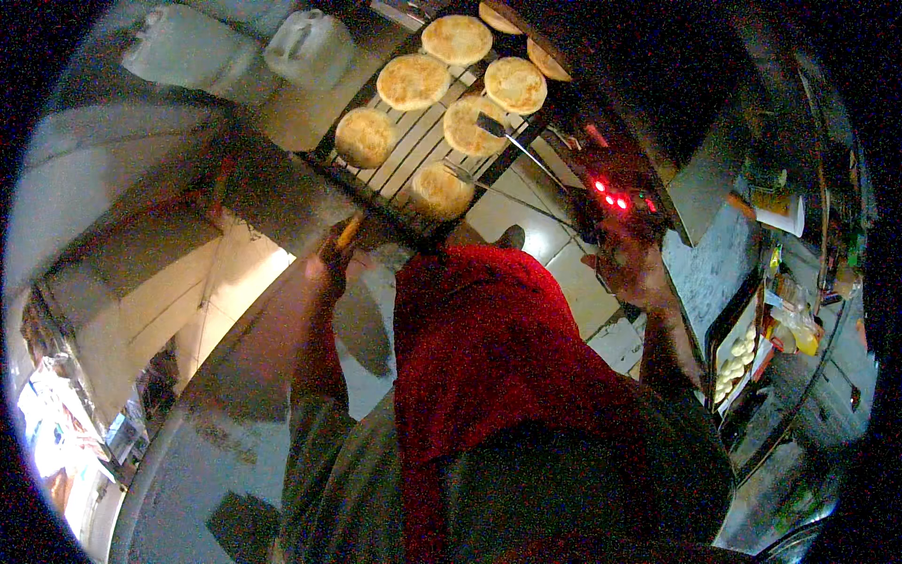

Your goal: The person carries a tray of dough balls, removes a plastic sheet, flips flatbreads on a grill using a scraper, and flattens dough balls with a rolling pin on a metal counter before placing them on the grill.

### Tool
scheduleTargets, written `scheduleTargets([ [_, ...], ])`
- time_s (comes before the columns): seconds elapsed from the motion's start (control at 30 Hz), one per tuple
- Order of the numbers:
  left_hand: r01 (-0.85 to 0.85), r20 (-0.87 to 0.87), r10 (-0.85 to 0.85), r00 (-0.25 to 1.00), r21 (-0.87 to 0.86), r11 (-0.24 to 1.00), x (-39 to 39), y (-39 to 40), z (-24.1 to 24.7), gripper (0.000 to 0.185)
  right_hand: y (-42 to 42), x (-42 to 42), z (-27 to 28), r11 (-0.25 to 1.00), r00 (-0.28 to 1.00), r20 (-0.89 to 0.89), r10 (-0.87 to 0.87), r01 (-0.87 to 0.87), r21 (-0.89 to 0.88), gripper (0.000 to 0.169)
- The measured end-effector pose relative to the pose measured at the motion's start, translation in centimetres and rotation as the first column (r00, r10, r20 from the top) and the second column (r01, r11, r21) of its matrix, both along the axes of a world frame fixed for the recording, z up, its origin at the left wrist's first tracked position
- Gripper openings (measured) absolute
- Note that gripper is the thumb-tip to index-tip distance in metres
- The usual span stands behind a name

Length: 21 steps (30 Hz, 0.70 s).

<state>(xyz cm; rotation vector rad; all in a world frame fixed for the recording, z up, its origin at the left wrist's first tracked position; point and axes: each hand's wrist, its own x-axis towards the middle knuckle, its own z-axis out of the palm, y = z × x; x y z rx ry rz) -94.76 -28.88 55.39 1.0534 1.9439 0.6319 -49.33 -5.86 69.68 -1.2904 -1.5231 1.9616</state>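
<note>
Several round browned flatbreads (414, 82) lie apart on a dark wire rack (402, 166) in front of me. At the rack's near left corner, my left hand (331, 261) is closed around a short yellow-orange handle (349, 231); whether it joins the rack is too dark to tell. My right hand (627, 264) grips long metal tongs (535, 163) with their two arms spread. One arm's dark flat tip lies over a flatbread (473, 137), and the other tip reaches the nearest flatbread (442, 189). Shadow hides most of my right fingers.
Red lights (610, 199) glow on a dark panel beside my right hand. Two whitish plastic jugs (310, 48) stand far left. To the right, a tray (713, 338) of pale dough balls (736, 363) is near a plastic bag (796, 324). A red cloth (486, 338) covers my front.
</note>
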Motion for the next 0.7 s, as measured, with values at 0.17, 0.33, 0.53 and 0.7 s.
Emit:
scheduleTargets([
  [0.17,-0.042,-0.236,-0.019,0.971,-0.248,0.968,-0.5,-4.3,-5.2,0.041,0.6,1.7,-1.5,0.970,0.984,-0.059,-0.168,0.154,-0.190,0.065],
  [0.33,-0.007,-0.167,-0.003,0.986,-0.058,0.998,-0.6,0.6,-0.6,0.040,0.4,-2.1,0.9,0.705,0.844,-0.068,-0.531,0.397,-0.588,0.064],
  [0.53,0.083,-0.178,-0.094,0.980,-0.065,0.994,0.0,5.4,0.1,0.042,-1.2,-2.1,1.8,0.953,0.962,0.059,-0.266,0.254,0.163,0.044],
  [0.7,0.093,-0.420,-0.120,0.900,-0.085,0.992,2.9,14.3,0.0,0.057,-1.8,-1.9,6.4,0.731,0.826,0.489,-0.280,-0.147,0.667,0.035],
])
